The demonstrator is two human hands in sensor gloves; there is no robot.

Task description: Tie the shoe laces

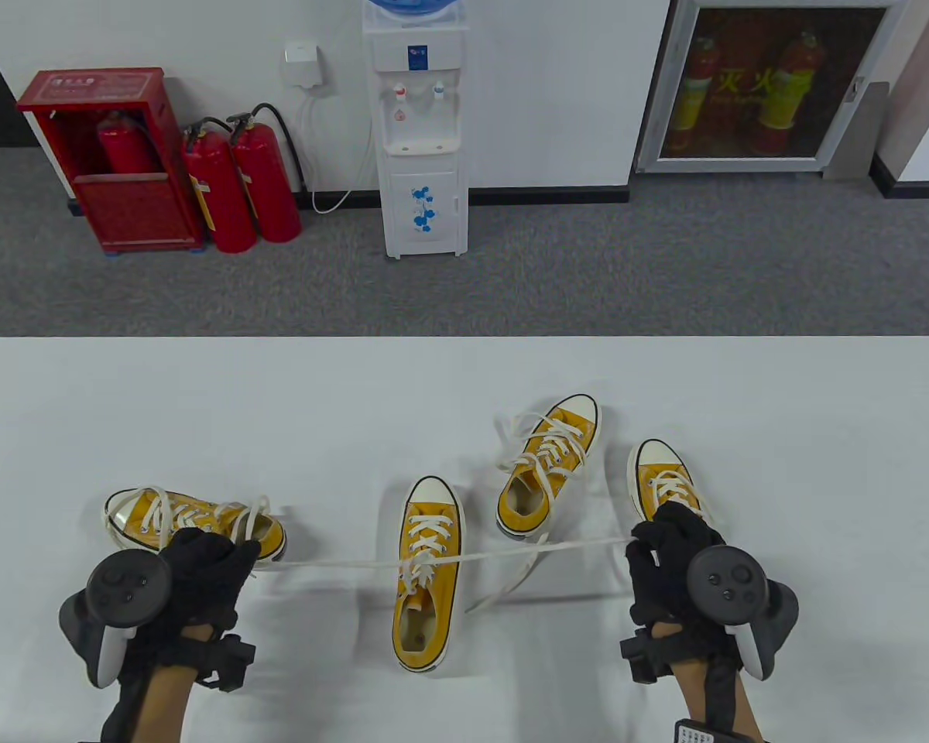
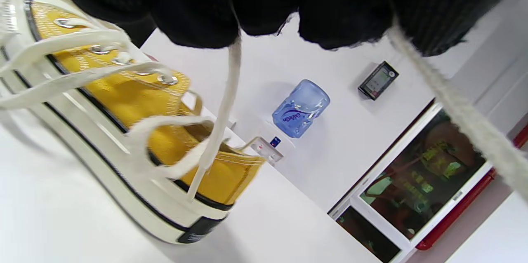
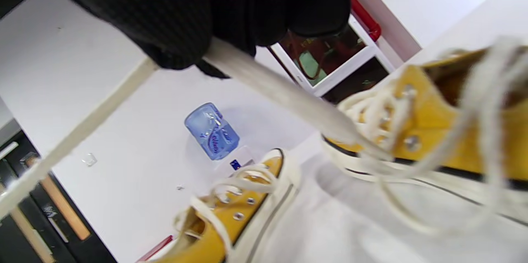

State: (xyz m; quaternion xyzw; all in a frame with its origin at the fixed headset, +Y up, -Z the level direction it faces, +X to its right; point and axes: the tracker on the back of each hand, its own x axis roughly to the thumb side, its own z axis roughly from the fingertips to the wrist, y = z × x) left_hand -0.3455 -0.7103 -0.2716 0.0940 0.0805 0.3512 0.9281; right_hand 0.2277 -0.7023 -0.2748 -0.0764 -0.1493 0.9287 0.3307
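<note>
A long cream cotton shoelace (image 1: 464, 556) runs taut, almost level across the table view, from the left hand (image 1: 201, 569) to the right hand (image 1: 666, 553), so its long axis is left to right in front of the person. It crosses over the laced upper of the middle yellow canvas low-top sneaker (image 1: 427, 573), which points away from the person and seems to be the shoe it belongs to. That shoe lies between the 2 hands, roughly as near to one as to the other, so a knot would need both ends brought inward toward it.

The left hand's gloved fingers (image 2: 198, 11) are curled and pinch one end of the lace, hovering just over the heel end of a second yellow sneaker lying on its side (image 1: 193, 526). The right hand's fingers (image 3: 173, 28) are curled round the other end, above a third yellow sneaker at the right (image 1: 662, 484). A fourth yellow sneaker (image 1: 548, 464) sits just behind the lace, its own laces loose.

All 4 shoes rest on the white table (image 1: 201, 402); nothing shows inside any shoe opening.
</note>
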